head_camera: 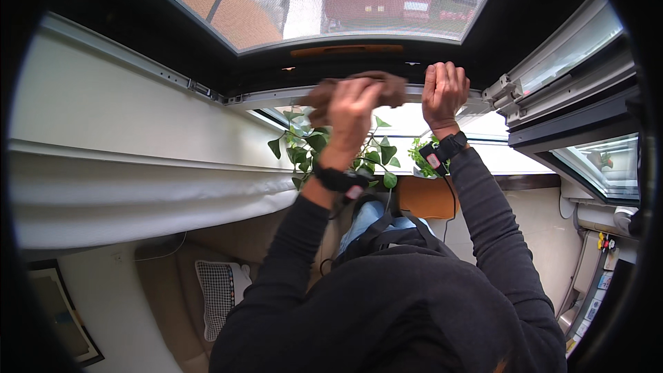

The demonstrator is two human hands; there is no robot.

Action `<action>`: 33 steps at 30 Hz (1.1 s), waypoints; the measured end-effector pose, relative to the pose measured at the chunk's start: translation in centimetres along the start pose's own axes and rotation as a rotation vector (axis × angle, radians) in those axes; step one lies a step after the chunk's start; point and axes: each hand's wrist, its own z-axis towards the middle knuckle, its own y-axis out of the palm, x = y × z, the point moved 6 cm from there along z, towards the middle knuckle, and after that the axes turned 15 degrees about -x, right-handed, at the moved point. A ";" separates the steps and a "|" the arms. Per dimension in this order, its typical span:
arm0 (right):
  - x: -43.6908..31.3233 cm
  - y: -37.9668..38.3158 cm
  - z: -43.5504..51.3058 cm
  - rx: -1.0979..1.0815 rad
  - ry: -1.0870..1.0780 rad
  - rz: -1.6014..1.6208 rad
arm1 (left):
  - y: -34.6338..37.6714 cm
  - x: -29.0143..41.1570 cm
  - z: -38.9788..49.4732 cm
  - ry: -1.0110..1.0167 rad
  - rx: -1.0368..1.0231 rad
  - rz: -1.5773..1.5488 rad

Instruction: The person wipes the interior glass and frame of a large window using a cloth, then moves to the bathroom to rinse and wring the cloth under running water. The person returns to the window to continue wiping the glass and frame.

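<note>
A brown cloth point(393, 89) is bunched in my left hand point(352, 111), against the lower rail of the window frame. Motion blurs both the cloth and the fingers. To the right, my right hand point(444, 90) has its fingers curled over the dark window frame point(259, 70); the fingertips are hidden. A pale metal rail point(279, 94) runs along the frame's lower edge. Above it an insect screen point(383, 0) fills the opening, with buildings beyond. An orange-brown strip point(347, 51) lies on the dark frame between screen and rail.
Below my hands stand a trailing green plant point(316, 142) and a smaller potted plant point(422, 158). An opened window sash point(580, 129) juts in at the right. A white curtain point(155, 191) hangs at the left. An orange stool seat point(427, 197) is below.
</note>
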 end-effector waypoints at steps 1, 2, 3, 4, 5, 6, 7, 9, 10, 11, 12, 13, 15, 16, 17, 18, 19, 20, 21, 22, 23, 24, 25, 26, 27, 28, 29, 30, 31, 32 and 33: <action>0.2 -0.2 0.0 -0.007 0.005 0.078 | 1.4 2.3 1.0 0.073 0.016 0.024; 0.4 -0.3 -0.1 -0.030 0.005 0.155 | 3.0 4.5 2.0 0.137 -0.019 0.045; 0.6 -0.6 -0.1 -0.049 0.001 0.239 | 4.2 6.3 2.7 0.173 -0.020 0.021; 0.9 -0.8 -0.2 -0.065 0.006 0.340 | 4.7 6.4 3.1 0.147 -0.025 -0.021; 0.9 -1.2 -0.3 -0.090 -0.026 0.356 | 5.1 6.6 3.5 0.127 -0.017 -0.049; 1.0 -1.4 -0.4 -0.131 -0.038 0.395 | 4.8 6.3 3.3 0.154 -0.009 -0.065; 1.2 -1.7 -0.5 -0.157 -0.051 0.453 | 4.2 5.8 3.0 0.211 0.000 -0.060; 1.5 -2.4 -0.8 -0.216 -0.079 0.515 | 2.3 2.9 1.8 0.162 -0.016 0.005; 1.7 -2.6 -1.1 -0.252 -0.084 0.543 | 0.8 0.8 0.9 0.120 -0.016 0.008; 2.0 -2.9 -1.6 -0.281 -0.106 0.613 | -0.9 -1.4 -0.2 0.077 -0.029 0.010; 2.2 -3.5 -2.2 -0.240 -0.135 0.588 | -2.7 -3.3 -1.4 0.040 -0.011 0.068; 2.5 -3.9 -2.9 -0.213 -0.141 0.560 | -4.6 -5.3 -2.7 0.010 -0.006 0.117; 3.1 -3.9 -4.6 -0.198 -0.121 0.467 | -7.8 -8.8 -4.6 -0.060 -0.012 0.181; 3.2 -3.7 -5.5 -0.184 -0.117 0.368 | -8.9 -9.9 -5.2 -0.083 0.027 0.205; 3.2 -3.4 -6.4 -0.160 -0.122 0.274 | -9.4 -10.4 -5.6 -0.110 0.028 0.204; 3.1 -2.9 -7.0 -0.167 -0.133 0.225 | -9.3 -10.3 -5.7 -0.111 0.033 0.227; 2.9 -2.4 -7.6 -0.158 -0.154 0.214 | -8.7 -9.8 -5.5 -0.108 0.034 0.251; 2.9 -1.8 -8.0 -0.168 -0.134 0.223 | -7.9 -9.0 -5.1 -0.107 0.049 0.211; 2.7 -1.5 -8.3 -0.136 -0.148 0.239 | -6.7 -7.6 -4.6 -0.094 0.049 0.178; 2.6 -1.2 -8.4 -0.130 -0.138 0.261 | -5.2 -5.9 -3.9 -0.079 0.034 0.160; 2.6 -1.1 -8.5 -0.121 -0.106 0.297 | -3.3 -4.2 -3.0 -0.088 0.021 0.116; 2.6 -1.0 -8.5 -0.114 -0.076 0.335 | -1.6 -2.1 -1.8 -0.028 0.011 0.119; 2.7 -1.2 -8.4 -0.098 -0.040 0.383 | 0.4 0.1 -0.7 0.005 -0.005 0.104; 3.0 -1.6 -8.4 -0.059 0.000 0.485 | 2.1 2.3 0.6 0.063 -0.006 0.088; 3.3 -2.1 -8.4 -0.028 0.053 0.588 | 3.7 4.5 1.7 0.093 -0.005 0.076; 3.6 -2.6 -8.4 0.003 0.089 0.687 | 5.1 6.4 2.7 0.122 -0.018 0.050; 3.9 -3.4 -8.5 0.034 0.133 0.638 | 6.2 8.1 3.8 0.144 -0.018 0.025; 4.2 -4.2 -8.5 0.065 0.159 0.643 | 7.2 9.4 4.7 0.149 -0.024 -0.008; 4.5 -4.8 -8.6 0.080 0.194 0.646 | 7.8 10.8 5.4 0.208 0.003 -0.067; 4.8 -5.5 -8.7 0.093 0.213 0.624 | 8.7 12.4 6.2 0.240 -0.008 -0.081; 5.0 -6.1 -8.8 0.105 0.210 0.588 | 9.3 13.4 6.7 0.269 -0.017 -0.095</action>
